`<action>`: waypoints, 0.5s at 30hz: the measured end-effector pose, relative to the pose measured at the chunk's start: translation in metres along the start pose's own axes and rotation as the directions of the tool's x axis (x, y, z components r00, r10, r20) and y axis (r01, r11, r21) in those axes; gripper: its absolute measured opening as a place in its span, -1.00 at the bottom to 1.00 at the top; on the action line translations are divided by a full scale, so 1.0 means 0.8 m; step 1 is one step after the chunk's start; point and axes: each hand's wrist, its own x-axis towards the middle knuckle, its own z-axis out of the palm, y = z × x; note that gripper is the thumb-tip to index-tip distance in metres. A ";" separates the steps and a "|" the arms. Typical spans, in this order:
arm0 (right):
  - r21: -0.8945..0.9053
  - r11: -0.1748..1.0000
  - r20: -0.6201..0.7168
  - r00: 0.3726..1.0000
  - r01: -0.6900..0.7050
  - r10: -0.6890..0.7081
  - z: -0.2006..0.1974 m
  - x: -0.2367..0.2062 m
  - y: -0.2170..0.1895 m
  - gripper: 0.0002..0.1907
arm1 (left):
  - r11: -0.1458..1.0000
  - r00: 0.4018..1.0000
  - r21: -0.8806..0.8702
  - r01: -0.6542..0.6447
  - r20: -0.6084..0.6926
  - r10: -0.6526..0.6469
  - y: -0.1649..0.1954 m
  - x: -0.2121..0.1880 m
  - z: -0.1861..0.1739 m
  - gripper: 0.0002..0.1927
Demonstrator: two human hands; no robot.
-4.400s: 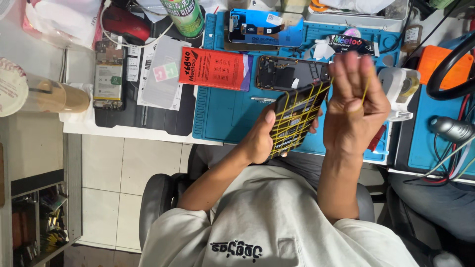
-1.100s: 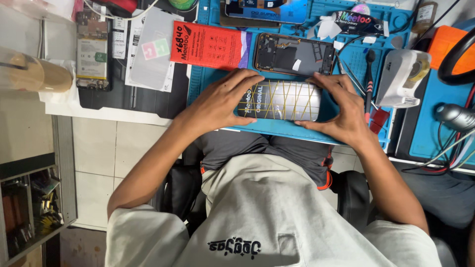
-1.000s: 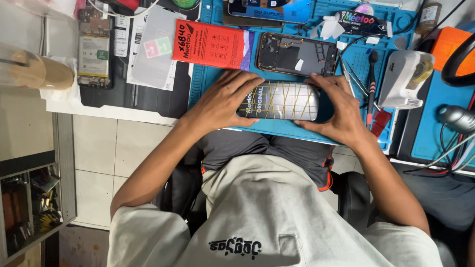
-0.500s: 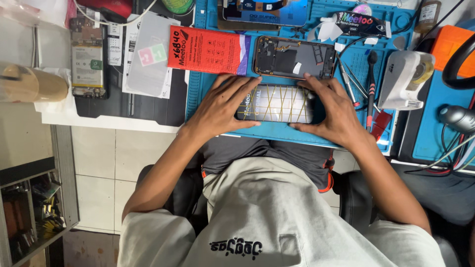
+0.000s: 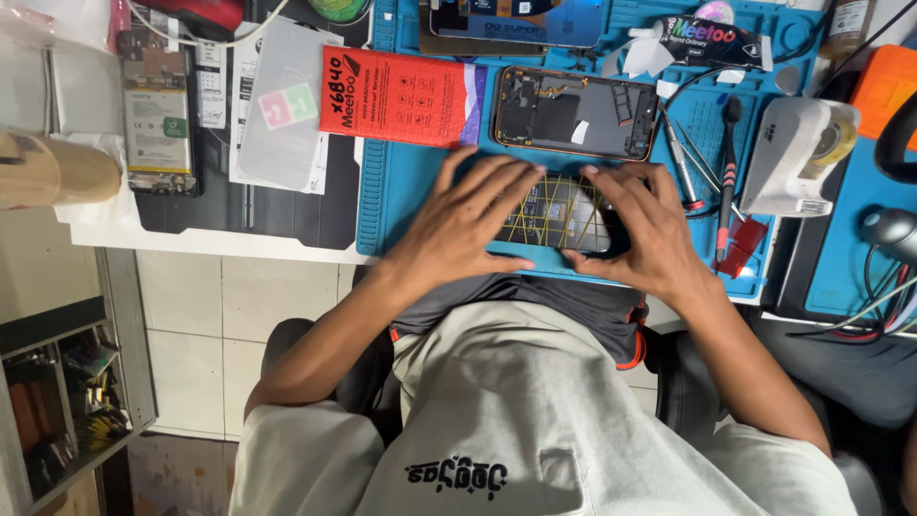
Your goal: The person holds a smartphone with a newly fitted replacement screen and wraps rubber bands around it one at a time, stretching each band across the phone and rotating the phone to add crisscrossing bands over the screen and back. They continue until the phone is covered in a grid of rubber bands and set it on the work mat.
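1. Nearest: both hands are laid flat over a phone wrapped in yellow rubber bands [image 5: 559,212], which sits near the front edge of the blue silicone mat [image 5: 406,191] on the counter [image 5: 220,239].
2. Left hand [image 5: 468,225]: fingers spread w/ palm down on the phone's left end, pressing rather than gripping. Right hand [image 5: 645,229]: same on the right end, thumb hooked along the near edge. Nothing is pinched or lifted; the phone is just held down, prob. so it's kept steady on the mat.
3. The bands are crossed in a grid over the dark glossy face, looks like the parts are being clamped together.
4. Behind it: an opened phone body [image 5: 576,113] is laid flat, orange rim, internals exposed.
5. Left of that a red flat packet [image 5: 396,96], glossy card.
6. Right side: a screwdriver [image 5: 728,158] w/ black-red handle and a white tape dispenser [image 5: 793,158].
7. Far edge: a black glue tube [image 5: 707,40].
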 end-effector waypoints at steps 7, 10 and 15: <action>-0.051 0.999 -0.057 0.998 0.010 -0.012 0.010 -0.012 -0.017 0.01 | 0.999 0.995 0.008 -0.041 0.088 0.040 0.003 0.007 0.018 0.05; 0.019 0.999 -0.060 0.998 -0.029 0.030 0.011 -0.016 -0.024 0.01 | 0.998 0.990 -0.054 -0.034 0.132 0.040 0.003 0.004 0.015 0.08; 0.079 0.993 0.032 0.995 -0.093 0.090 0.008 -0.015 -0.030 0.02 | 0.998 0.986 -0.061 -0.013 0.165 0.023 0.005 0.000 0.011 0.10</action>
